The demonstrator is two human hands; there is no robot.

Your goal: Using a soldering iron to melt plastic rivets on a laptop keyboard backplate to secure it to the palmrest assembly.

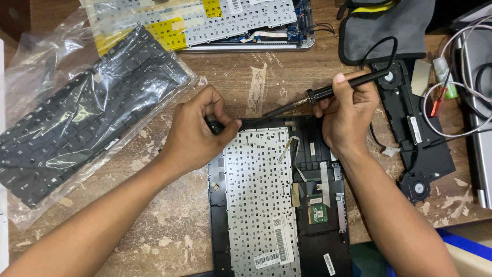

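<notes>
Laptop shell (328,251) lies flat on the worn wooden table (169,231), right under both your hands, with its inside facing up. Your left hand (197,131) is curled at the top left corner of it, and your fingertips (233,124) pinch the top edge, just where the silver metal plate (256,195) starts. Your right hand (348,115) is closed around a black soldering iron (328,92), held like a pen above the top right part of the shell. The thin tip points left and down, close to the top edge, between your two hands. The shell is black and long. The silver plate on its left half is full of little holes and has white stickers near the bottom. A small green board (318,213) sits on the right side. To your left, a black keyboard (77,118) lies in a clear plastic bag. A black speaker part (415,138) lies to your right, near the shell.
</notes>
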